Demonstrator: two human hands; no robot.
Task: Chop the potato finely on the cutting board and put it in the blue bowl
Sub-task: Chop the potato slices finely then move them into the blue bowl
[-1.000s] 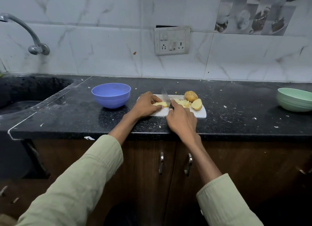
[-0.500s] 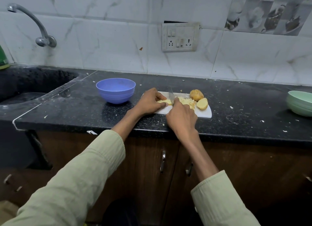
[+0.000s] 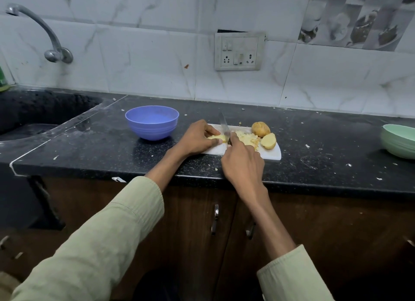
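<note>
The potato piece (image 3: pixel 216 138) being cut lies at the left end of the white cutting board (image 3: pixel 272 154), pinned under the left hand (image 3: pixel 197 139), whose fingers curl over and grip it. The knife (image 3: pixel 224 126) stands against its right face, blade tip pointing away toward the wall; the right hand (image 3: pixel 242 163) is wrapped closed around the handle. Just right of the blade sits a heap of chopped potato (image 3: pixel 246 138), and past it a cut half (image 3: pixel 268 140) and an unpeeled piece (image 3: pixel 260 129), all on the board.

The blade works very close to the left fingertips, and the piece is small; a slip on the wet cut face could likely bring the edge onto a finger. The board's near edge lies close to the front of the desk (image 3: pixel 89 148), so a hard push might shift it or scatter bits onto the dark surface, where scraps already lie.

The blue bowl (image 3: pixel 152 122) stands just left of the board, apparently empty, with nothing between it and the board except the left hand. A green bowl (image 3: pixel 399 141) sits well apart at the far right. The sink (image 3: pixel 33 114) and tap (image 3: pixel 42 33) are at far left, and a socket plate (image 3: pixel 239 51) is on the tiled wall behind.
</note>
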